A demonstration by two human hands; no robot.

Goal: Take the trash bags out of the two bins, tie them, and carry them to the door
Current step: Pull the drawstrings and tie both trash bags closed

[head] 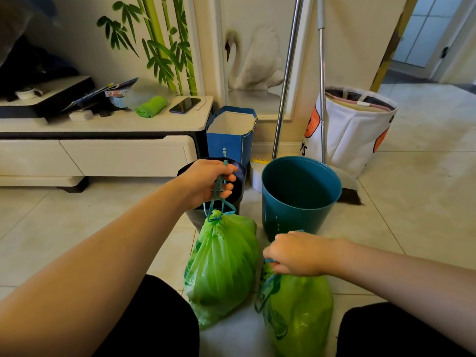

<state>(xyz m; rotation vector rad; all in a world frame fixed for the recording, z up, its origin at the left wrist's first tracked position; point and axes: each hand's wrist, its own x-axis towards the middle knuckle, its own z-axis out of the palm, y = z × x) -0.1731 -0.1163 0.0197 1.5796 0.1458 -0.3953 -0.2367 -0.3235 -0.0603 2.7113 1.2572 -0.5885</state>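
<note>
Left hand (208, 180) gripping drawstring, left bag (221, 264) hanging straight below; right hand (296, 253) seemingly pinching right bag (298, 310) cord, bag beneath.

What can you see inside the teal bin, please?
The teal bin holds no bag: only its bare inner wall shows. Its floor is hidden by the near rim. Both green bags are out, one held by the left hand, one by the right hand.

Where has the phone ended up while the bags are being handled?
In the head view, the phone lies upper left on the white cabinet, near its right end, just right of a rolled green cloth.
</note>
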